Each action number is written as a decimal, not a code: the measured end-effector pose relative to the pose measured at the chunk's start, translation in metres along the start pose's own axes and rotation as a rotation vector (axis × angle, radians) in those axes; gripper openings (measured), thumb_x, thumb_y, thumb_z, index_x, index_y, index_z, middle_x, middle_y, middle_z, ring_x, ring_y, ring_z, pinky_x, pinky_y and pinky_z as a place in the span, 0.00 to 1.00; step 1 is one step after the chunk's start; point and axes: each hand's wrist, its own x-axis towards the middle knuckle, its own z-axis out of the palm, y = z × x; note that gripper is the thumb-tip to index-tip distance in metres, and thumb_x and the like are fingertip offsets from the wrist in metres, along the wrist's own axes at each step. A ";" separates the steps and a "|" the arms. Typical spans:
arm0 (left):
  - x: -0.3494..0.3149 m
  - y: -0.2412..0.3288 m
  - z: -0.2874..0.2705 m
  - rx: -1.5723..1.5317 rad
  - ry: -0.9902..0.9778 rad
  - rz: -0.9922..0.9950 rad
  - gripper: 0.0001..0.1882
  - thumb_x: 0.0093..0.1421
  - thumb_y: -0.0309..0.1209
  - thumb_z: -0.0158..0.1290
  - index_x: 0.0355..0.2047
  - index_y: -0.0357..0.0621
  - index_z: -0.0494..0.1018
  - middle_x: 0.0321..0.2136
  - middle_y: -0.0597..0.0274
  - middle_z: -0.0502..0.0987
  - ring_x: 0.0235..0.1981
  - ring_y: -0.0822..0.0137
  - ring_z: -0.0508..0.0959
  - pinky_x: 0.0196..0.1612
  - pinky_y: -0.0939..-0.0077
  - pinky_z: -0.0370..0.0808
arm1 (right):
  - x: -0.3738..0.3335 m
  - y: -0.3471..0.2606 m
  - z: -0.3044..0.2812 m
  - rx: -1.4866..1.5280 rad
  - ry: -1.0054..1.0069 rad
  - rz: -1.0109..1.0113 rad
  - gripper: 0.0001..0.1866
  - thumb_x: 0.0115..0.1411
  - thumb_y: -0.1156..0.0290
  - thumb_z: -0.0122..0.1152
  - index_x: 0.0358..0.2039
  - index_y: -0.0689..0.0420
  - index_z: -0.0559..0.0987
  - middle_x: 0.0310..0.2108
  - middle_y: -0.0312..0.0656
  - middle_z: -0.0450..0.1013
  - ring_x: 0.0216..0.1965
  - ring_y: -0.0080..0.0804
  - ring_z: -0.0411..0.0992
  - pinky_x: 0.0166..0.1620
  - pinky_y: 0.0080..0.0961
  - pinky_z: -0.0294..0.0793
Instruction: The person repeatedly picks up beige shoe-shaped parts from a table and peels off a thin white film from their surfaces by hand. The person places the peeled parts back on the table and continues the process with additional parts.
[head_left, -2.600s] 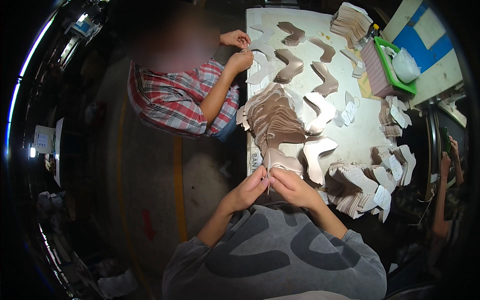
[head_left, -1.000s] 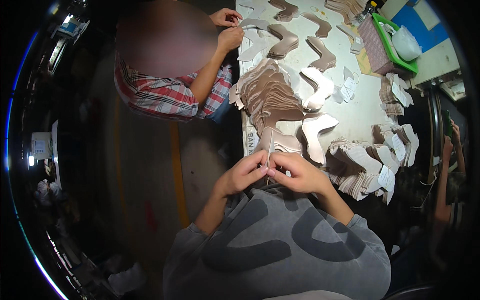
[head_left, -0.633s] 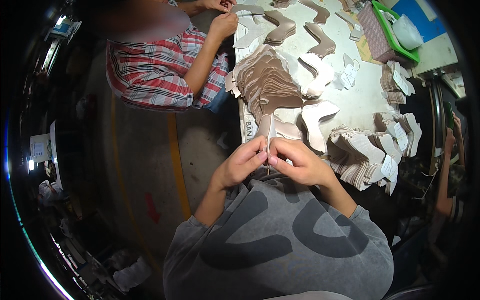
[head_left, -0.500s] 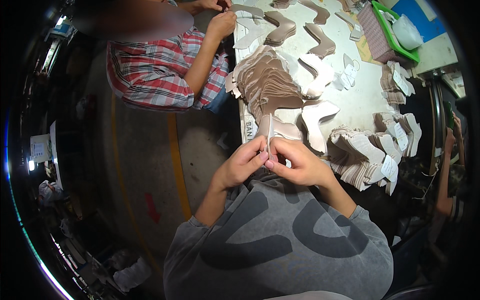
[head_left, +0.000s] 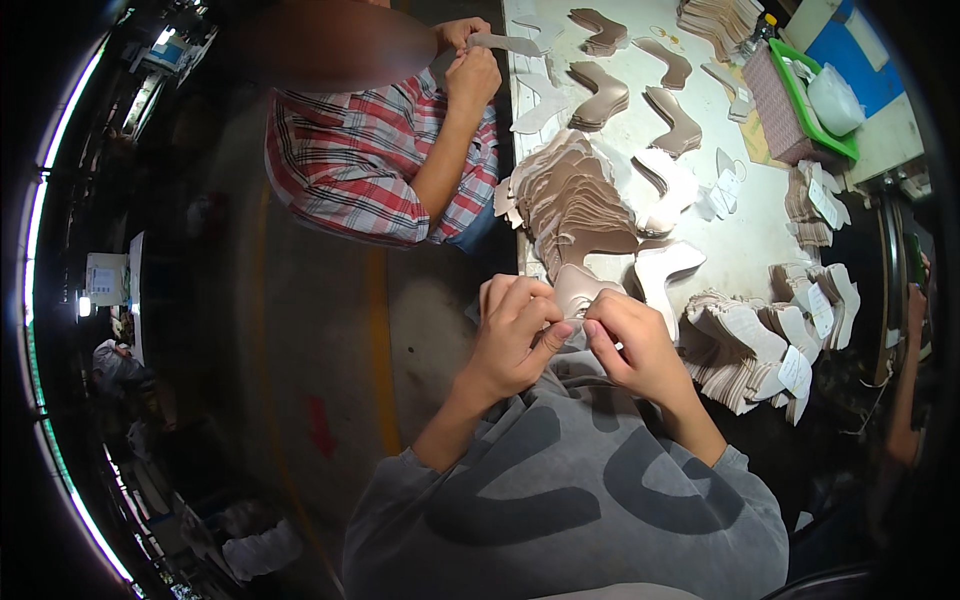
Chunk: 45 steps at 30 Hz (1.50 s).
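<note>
My left hand (head_left: 515, 335) and my right hand (head_left: 640, 345) meet in front of my chest at the near end of the table. Fingers and thumbs of both pinch the near edge of a beige, smooth cut piece (head_left: 580, 290), shaped like a shoe-upper part; my fingers partly cover it. Just beyond lies a big fanned pile of brown-beige cut pieces (head_left: 580, 205). To the right of my hands rests a pale V-shaped piece (head_left: 658, 272), with another pale curved piece (head_left: 668, 195) farther off.
Several stacks of tagged beige pieces (head_left: 740, 340) stand along the table's right side. Smaller brown stacks (head_left: 598, 95) lie farther back, near a green tray (head_left: 815, 130) holding a white bag. At the far left, a person in a checked shirt (head_left: 350, 170) handles a grey-beige strip (head_left: 508, 43).
The held piece has turned from edge-on and upright to lying flatter, and my hands have spread slightly apart. The view has shifted, so the table sits farther right and lower.
</note>
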 end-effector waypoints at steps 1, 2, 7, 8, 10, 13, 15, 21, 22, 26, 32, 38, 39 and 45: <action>-0.001 0.000 0.003 -0.073 -0.018 -0.027 0.14 0.68 0.40 0.57 0.32 0.45 0.73 0.35 0.61 0.74 0.39 0.58 0.69 0.46 0.62 0.63 | -0.001 0.001 0.000 0.030 -0.010 -0.008 0.05 0.63 0.75 0.61 0.31 0.60 0.76 0.26 0.44 0.71 0.28 0.43 0.73 0.33 0.35 0.71; -0.001 0.000 0.006 -0.148 -0.034 -0.057 0.12 0.68 0.39 0.57 0.32 0.45 0.73 0.35 0.61 0.74 0.38 0.58 0.69 0.46 0.62 0.63 | -0.001 0.003 0.001 0.080 -0.023 0.002 0.05 0.64 0.76 0.61 0.31 0.60 0.76 0.26 0.43 0.71 0.28 0.42 0.73 0.33 0.35 0.71; -0.001 0.005 0.013 -0.217 0.074 -0.065 0.12 0.70 0.35 0.53 0.31 0.44 0.72 0.29 0.62 0.73 0.33 0.57 0.69 0.43 0.64 0.63 | -0.001 0.015 0.007 0.188 0.136 0.018 0.08 0.65 0.75 0.62 0.28 0.61 0.76 0.22 0.41 0.68 0.23 0.33 0.66 0.29 0.31 0.65; 0.000 0.006 0.014 -0.166 0.046 -0.083 0.11 0.70 0.35 0.53 0.30 0.44 0.72 0.28 0.62 0.73 0.33 0.57 0.69 0.43 0.63 0.63 | -0.002 0.015 0.011 0.221 0.151 -0.002 0.10 0.66 0.75 0.62 0.26 0.62 0.74 0.20 0.41 0.65 0.21 0.32 0.62 0.26 0.30 0.61; 0.001 0.009 0.013 -0.094 0.013 -0.099 0.11 0.70 0.34 0.53 0.30 0.45 0.72 0.27 0.63 0.73 0.32 0.58 0.69 0.43 0.63 0.62 | -0.007 0.014 0.018 0.211 0.155 0.013 0.12 0.66 0.76 0.62 0.26 0.63 0.72 0.20 0.42 0.64 0.20 0.32 0.62 0.25 0.30 0.60; 0.001 0.013 0.011 -0.063 0.039 -0.041 0.11 0.69 0.33 0.53 0.29 0.45 0.72 0.27 0.63 0.73 0.31 0.58 0.69 0.43 0.63 0.62 | -0.011 0.013 0.024 0.169 0.184 0.028 0.14 0.67 0.76 0.60 0.24 0.62 0.69 0.19 0.42 0.62 0.19 0.33 0.60 0.24 0.30 0.59; 0.000 0.014 0.013 -0.008 0.020 -0.034 0.10 0.69 0.33 0.53 0.29 0.45 0.72 0.26 0.63 0.73 0.31 0.58 0.68 0.42 0.63 0.62 | -0.011 0.012 0.026 0.233 0.181 0.004 0.14 0.67 0.76 0.59 0.24 0.62 0.68 0.19 0.43 0.62 0.19 0.33 0.60 0.24 0.31 0.59; -0.004 0.008 0.020 -0.215 0.038 -0.058 0.08 0.67 0.29 0.53 0.29 0.44 0.71 0.25 0.61 0.71 0.30 0.57 0.68 0.41 0.64 0.62 | -0.007 0.010 0.028 0.130 0.135 0.096 0.14 0.67 0.76 0.58 0.24 0.61 0.69 0.18 0.45 0.64 0.18 0.39 0.63 0.24 0.34 0.62; -0.005 0.007 0.021 -0.180 0.035 -0.044 0.08 0.66 0.29 0.53 0.29 0.44 0.70 0.24 0.61 0.71 0.30 0.57 0.68 0.41 0.64 0.62 | -0.008 0.009 0.028 0.158 0.136 0.035 0.14 0.67 0.76 0.58 0.24 0.61 0.68 0.18 0.45 0.64 0.17 0.39 0.64 0.24 0.34 0.62; -0.007 0.009 0.024 -0.252 0.028 -0.071 0.09 0.66 0.29 0.53 0.28 0.44 0.70 0.24 0.62 0.70 0.29 0.58 0.68 0.41 0.64 0.62 | -0.009 0.010 0.032 0.145 0.154 -0.022 0.14 0.67 0.76 0.57 0.24 0.61 0.68 0.17 0.46 0.65 0.17 0.41 0.65 0.23 0.35 0.62; -0.002 0.016 0.020 -0.125 0.026 -0.078 0.06 0.63 0.27 0.53 0.28 0.44 0.70 0.24 0.61 0.69 0.29 0.58 0.68 0.41 0.63 0.62 | -0.012 0.014 0.034 0.140 0.169 0.053 0.16 0.70 0.73 0.56 0.23 0.60 0.69 0.15 0.46 0.66 0.15 0.44 0.66 0.22 0.36 0.63; 0.003 0.016 0.024 -0.221 0.018 -0.045 0.05 0.62 0.26 0.53 0.29 0.43 0.70 0.23 0.61 0.68 0.30 0.58 0.70 0.42 0.63 0.63 | -0.014 0.018 0.029 0.015 0.200 -0.024 0.17 0.70 0.72 0.55 0.22 0.59 0.70 0.15 0.46 0.66 0.16 0.44 0.67 0.22 0.37 0.64; 0.004 0.014 0.025 -0.200 0.004 -0.059 0.05 0.62 0.25 0.52 0.28 0.42 0.69 0.23 0.61 0.68 0.30 0.58 0.70 0.41 0.64 0.63 | -0.012 0.020 0.028 -0.019 0.201 0.057 0.17 0.70 0.72 0.55 0.22 0.59 0.69 0.15 0.46 0.66 0.16 0.44 0.67 0.22 0.37 0.64; 0.001 0.013 0.030 -0.231 0.022 -0.094 0.06 0.63 0.24 0.52 0.27 0.41 0.69 0.24 0.59 0.69 0.29 0.57 0.70 0.41 0.64 0.63 | -0.010 0.023 0.031 -0.017 0.231 -0.136 0.18 0.71 0.74 0.50 0.21 0.60 0.67 0.14 0.44 0.63 0.14 0.39 0.63 0.22 0.34 0.62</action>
